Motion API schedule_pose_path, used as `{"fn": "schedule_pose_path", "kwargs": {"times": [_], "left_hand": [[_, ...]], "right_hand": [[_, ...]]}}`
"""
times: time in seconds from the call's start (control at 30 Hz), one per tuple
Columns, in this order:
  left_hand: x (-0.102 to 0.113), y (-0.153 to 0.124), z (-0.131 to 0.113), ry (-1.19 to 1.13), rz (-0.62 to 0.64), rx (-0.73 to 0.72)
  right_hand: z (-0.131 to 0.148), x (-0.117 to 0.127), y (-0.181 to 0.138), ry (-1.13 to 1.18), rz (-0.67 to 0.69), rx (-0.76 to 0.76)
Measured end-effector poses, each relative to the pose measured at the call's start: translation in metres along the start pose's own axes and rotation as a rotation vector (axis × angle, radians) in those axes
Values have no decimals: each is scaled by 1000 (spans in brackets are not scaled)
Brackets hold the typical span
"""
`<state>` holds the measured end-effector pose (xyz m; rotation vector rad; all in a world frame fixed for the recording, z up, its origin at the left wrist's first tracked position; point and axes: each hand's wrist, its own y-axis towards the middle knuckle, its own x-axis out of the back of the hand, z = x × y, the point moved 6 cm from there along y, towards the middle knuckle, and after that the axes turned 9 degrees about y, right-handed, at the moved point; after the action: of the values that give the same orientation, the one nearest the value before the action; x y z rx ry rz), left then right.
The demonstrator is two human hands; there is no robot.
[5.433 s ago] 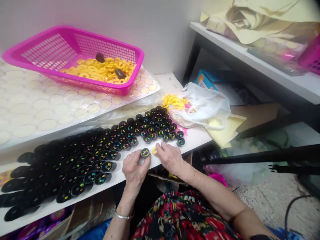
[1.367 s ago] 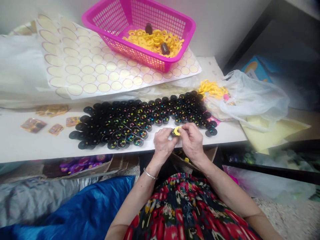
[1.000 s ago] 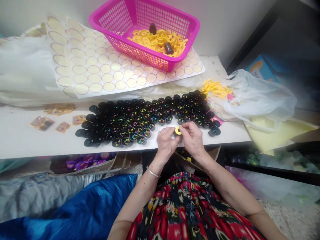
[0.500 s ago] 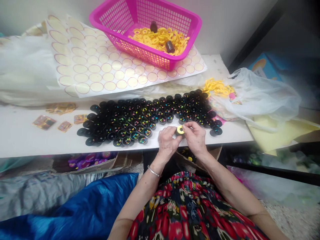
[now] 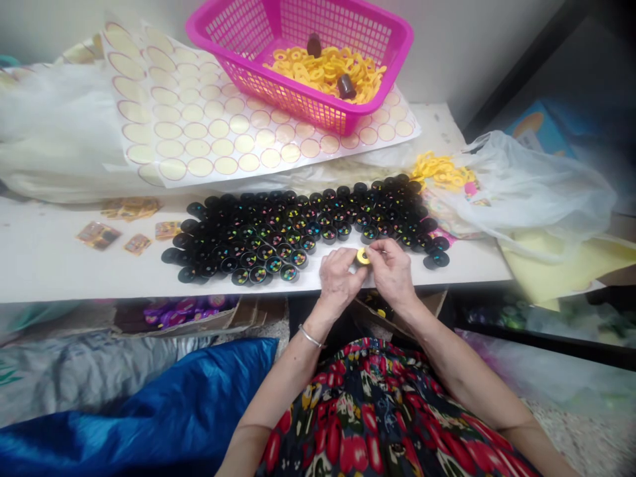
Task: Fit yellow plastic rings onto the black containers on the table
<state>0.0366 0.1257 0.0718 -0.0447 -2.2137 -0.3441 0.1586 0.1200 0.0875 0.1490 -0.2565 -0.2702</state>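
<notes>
A small black round cup, mostly covered by fingers, is between my hands near the table's front edge. On its top sits a flat yellow ring with a dark centre. My left hand is closed around the cup's side. The thumb and fingers of my right hand pinch the ring's right edge. Just beyond my hands, rows of black cups stand packed together, many with bright coloured bits inside.
A pink basket of yellow rings stands on a sheet of round stickers. More yellow rings lie at right beside a clear plastic bag. Small printed cards lie left. Below are an open cardboard box and blue sheeting.
The whole view has shifted slightly, so things appear a little further right. Both hands keep their grip; the ring's centre looks dark now where it looked pale before.
</notes>
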Motion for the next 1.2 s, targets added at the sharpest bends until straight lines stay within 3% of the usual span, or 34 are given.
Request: {"fn": "schedule_pose_path", "kwargs": {"times": [0.1, 0.23, 0.33, 0.53, 0.77, 1.0, 1.2], "left_hand": [[6, 3, 2, -265, 32, 18], [5, 9, 8, -588, 67, 185], [0, 9, 9, -640, 67, 284], [-11, -1, 12, -798, 9, 523], [-15, 6, 18, -899, 7, 687], [-10, 7, 16, -896, 15, 600], [-6, 3, 12, -881, 173, 352]], "right_hand": [[6, -2, -1, -60, 9, 48], [6, -7, -1, -81, 47, -13], [0, -10, -2, -7, 90, -113], [-20, -18, -9, 288, 124, -489], [-26, -29, -7, 478, 74, -602], [-27, -33, -10, 571, 62, -580], [-26, -29, -12, 736, 112, -586]]}}
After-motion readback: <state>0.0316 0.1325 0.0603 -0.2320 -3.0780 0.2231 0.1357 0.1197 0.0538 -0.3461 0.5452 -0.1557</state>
